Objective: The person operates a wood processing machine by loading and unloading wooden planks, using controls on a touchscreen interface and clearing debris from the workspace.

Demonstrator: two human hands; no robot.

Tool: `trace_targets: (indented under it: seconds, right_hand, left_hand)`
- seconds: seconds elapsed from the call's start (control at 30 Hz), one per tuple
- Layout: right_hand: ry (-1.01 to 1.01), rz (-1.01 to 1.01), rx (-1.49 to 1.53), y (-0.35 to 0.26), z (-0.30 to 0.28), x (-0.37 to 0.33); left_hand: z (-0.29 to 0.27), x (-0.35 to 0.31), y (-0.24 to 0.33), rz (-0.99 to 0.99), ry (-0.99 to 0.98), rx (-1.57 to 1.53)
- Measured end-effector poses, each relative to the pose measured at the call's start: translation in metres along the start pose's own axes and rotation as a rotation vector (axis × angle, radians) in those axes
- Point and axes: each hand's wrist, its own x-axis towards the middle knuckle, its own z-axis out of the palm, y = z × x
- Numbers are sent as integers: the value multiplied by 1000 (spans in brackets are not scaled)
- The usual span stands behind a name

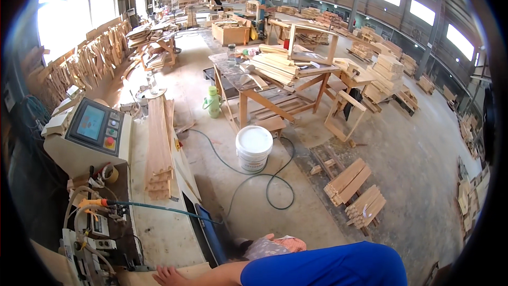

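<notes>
Along the lower edge my right hand [170, 276] lies palm down on a pale wooden board [198, 270], its fingers stretched out and slightly apart. A bare forearm and a short blue sleeve [323, 265] lead to it from the right. My left hand is out of the picture. Beside the board are the machine's metal fittings and hoses [87, 254]. A blow gun with an orange handle [95, 202] lies farther up on the machine, joined to a green hose. Several long planks [159, 143] are stacked on the machine's pale bed [164, 233].
A control panel [95, 124] stands at the left. A white lidded bucket [254, 148] sits on the floor by a looping hose [270, 201]. Beyond are a green bottle [212, 101] and a workbench [222, 66] with wood strips. Plank stacks [346, 180] lie right. Patterned fabric [275, 246] shows beyond my sleeve.
</notes>
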Motion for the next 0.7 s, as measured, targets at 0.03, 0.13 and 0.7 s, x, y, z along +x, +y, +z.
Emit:
trace_targets:
  seconds: [0.03, 0.13, 0.7]
  right_hand:
    - [-22, -13, 34, 0, -10, -1]
    - [-48, -20, 39, 0, -9, 1]
    - [-247, 249, 952, 73, 119, 126]
  left_hand:
    - [12, 0, 2, -17, -33, -18]
    - [37, -1, -1, -59, -102, -66]
    - [75, 15, -64, -331, -254, -178]
